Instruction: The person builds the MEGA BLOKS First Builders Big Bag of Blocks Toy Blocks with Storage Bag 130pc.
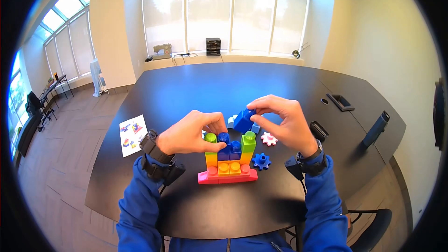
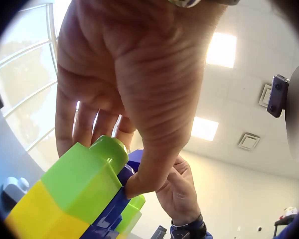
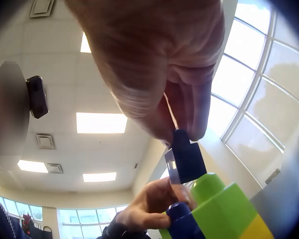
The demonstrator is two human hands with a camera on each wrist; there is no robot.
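A blue block (image 1: 243, 121) is held close above the build (image 1: 228, 165), its stud clamped by the fingers of the right hand (image 1: 285, 117) (likely so its underside is left free), while a seated block (image 1: 224, 138) is pinched by the left hand (image 1: 190, 133), presumably for steadiness.

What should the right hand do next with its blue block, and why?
Probably lower the blue block onto the short blue stud beside the right green block. The right hand pinches it above the tower, that stud sits lower than the blue stud next to it, and the left hand seems to be gripping the tower.
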